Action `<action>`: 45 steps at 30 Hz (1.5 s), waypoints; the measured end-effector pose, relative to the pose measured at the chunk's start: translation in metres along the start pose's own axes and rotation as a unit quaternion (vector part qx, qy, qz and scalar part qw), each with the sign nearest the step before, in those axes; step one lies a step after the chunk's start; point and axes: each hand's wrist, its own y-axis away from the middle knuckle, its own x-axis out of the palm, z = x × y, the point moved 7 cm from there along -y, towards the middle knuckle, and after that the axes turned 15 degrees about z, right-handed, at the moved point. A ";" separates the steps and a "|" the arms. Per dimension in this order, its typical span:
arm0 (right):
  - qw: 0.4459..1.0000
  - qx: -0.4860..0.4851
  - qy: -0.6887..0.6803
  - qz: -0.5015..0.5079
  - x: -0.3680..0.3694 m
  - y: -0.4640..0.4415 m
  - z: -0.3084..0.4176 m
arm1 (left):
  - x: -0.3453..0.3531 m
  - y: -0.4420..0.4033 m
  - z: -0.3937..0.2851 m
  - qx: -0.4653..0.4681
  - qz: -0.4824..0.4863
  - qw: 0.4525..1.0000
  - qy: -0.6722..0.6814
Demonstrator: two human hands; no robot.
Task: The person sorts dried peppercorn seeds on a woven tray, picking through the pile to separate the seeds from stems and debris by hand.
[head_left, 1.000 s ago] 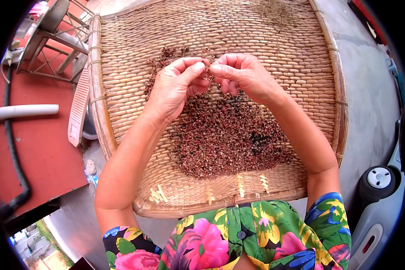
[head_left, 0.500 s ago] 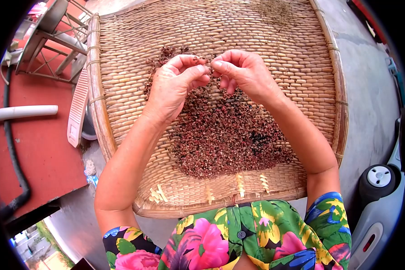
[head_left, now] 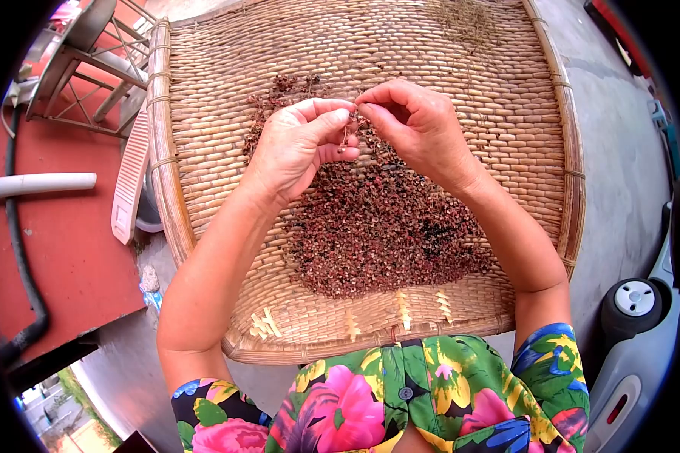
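Over a large woven bamboo tray (head_left: 219, 140), my left hand (head_left: 298, 143) pinches a thin dried peppercorn sprig (head_left: 345, 137), which hangs by the thumb and fingers. My right hand (head_left: 423, 128) comes in from the other side, thumb and forefinger closed at the sprig's upper end. The fingertips of both hands nearly meet, and the exact grip point is small and partly hidden. Below them spreads a heap of dried reddish-brown peppercorns (head_left: 378, 234) mixed with black seeds. A smaller clump of peppercorn clusters (head_left: 279, 94) lies just beyond my left hand.
Thin dry stems (head_left: 465, 23) lie at the tray's far right. Left of the tray are a pink ridged board (head_left: 131, 177), a metal-framed stool (head_left: 83, 68) and a white pipe (head_left: 38, 186) on a red surface. A wheeled grey plastic object (head_left: 635, 298) stands at right.
My right hand has lifted slightly and its fingers have shifted. The sprig now dangles in view below my left fingertips. The heap looks the same.
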 end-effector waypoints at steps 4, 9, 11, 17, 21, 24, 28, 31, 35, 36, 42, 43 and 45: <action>1.000 -0.022 0.022 0.000 0.001 -0.001 -0.001 | 0.000 0.000 -0.004 0.014 0.002 1.000 0.012; 0.998 0.045 0.010 0.047 0.002 -0.001 0.000 | 0.009 0.003 -0.011 0.018 0.005 1.000 -0.008; 0.996 0.065 -0.028 0.052 0.000 -0.001 -0.001 | 0.015 0.004 -0.013 0.013 0.019 0.999 -0.027; 0.995 0.085 -0.020 0.052 -0.012 -0.017 0.003 | 0.018 0.008 -0.022 0.043 0.017 0.998 -0.031; 0.974 0.139 -0.056 0.173 -0.011 -0.010 0.001 | 0.018 0.009 -0.025 0.060 0.026 0.998 -0.023; 0.948 0.151 -0.055 0.274 0.001 0.013 0.004 | 0.018 0.009 -0.027 0.070 0.034 0.996 -0.038; 0.948 0.137 -0.226 0.175 -0.001 0.009 0.006 | 0.026 0.009 -0.026 0.063 0.054 0.996 -0.037; 0.954 0.102 -0.234 0.157 -0.002 0.011 0.005 | 0.030 0.007 -0.020 0.053 0.069 0.996 -0.030; 0.964 0.075 -0.212 0.138 -0.006 0.010 0.009 | 0.031 0.007 -0.012 0.038 0.054 0.998 -0.013; 0.960 0.085 -0.227 0.140 -0.005 0.011 0.009 | 0.031 0.006 -0.010 0.036 0.053 0.998 -0.001; 0.964 0.097 -0.184 0.165 -0.011 0.010 0.013 | 0.040 0.007 -0.010 -0.001 0.056 0.998 0.037; 0.965 0.103 -0.171 0.171 -0.013 0.009 0.014 | 0.038 0.007 -0.009 -0.002 0.056 0.998 0.036; 0.970 0.093 -0.132 0.179 -0.013 0.008 0.011 | 0.036 0.006 -0.003 -0.026 0.101 0.994 -0.019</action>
